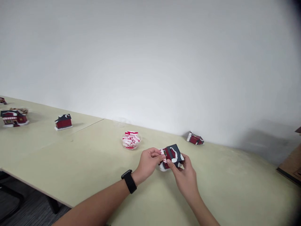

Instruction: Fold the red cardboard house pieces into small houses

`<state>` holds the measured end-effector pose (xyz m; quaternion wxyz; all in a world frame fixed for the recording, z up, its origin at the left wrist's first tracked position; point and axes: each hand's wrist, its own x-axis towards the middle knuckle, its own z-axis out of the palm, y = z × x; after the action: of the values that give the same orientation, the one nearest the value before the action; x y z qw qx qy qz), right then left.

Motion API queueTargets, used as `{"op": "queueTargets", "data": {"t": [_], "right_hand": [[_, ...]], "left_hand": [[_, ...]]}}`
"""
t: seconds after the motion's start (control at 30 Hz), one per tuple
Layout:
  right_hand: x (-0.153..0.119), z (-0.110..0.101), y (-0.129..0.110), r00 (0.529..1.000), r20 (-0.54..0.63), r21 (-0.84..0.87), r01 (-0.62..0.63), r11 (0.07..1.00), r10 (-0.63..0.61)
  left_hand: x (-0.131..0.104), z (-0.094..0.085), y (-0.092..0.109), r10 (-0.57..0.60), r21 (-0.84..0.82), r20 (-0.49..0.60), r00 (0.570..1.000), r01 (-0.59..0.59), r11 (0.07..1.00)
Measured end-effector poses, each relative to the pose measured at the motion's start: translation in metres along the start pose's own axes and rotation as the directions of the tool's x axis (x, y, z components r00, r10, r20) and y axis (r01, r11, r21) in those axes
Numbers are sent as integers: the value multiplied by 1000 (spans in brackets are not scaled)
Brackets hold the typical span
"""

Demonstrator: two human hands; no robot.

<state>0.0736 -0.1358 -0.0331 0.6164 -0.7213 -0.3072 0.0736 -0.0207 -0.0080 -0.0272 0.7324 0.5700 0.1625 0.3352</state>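
Our left hand (147, 166) is pinched on the striped trim (165, 161) at the front of a little red house (173, 153), partly blocking it, and our right hand (187, 177) grips the other side. We've got it over the table (94, 163). Past that: a clear bowl (140, 137) of red-and-white pieces, a tipped house (195, 138) near the wall, more houses (63, 123) off left.
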Motion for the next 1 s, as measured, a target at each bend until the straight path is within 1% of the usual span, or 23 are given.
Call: {"op": "queueTargets", "data": {"t": [0.2,0.37,0.57,0.63,0.77,0.87,1.0], "right_hand": [[1,3,9,998,20,2,67,998,-67],[2,3,12,994,31,1,102,995,-102],[1,1,11,989,36,-96,147,985,-144],[0,-1,10,986,34,-116,169,979,-166],[1,-3,9,979,59,-127,204,971,-198],[1,-4,8,979,64,-139,202,969,-195],[0,-5,7,972,56,-149,233,961,-227]], "left_hand": [[-4,3,6,-29,4,4,1000,29,1000],[-7,2,9,-52,5,19,998,52,999],[-7,-1,11,-77,22,55,996,76,997],[-6,-2,13,-83,51,83,993,79,996],[-7,-4,16,-85,169,180,980,54,984],[-7,-4,18,-79,210,191,978,38,977],[-6,-3,18,-79,214,188,979,38,976]]}}
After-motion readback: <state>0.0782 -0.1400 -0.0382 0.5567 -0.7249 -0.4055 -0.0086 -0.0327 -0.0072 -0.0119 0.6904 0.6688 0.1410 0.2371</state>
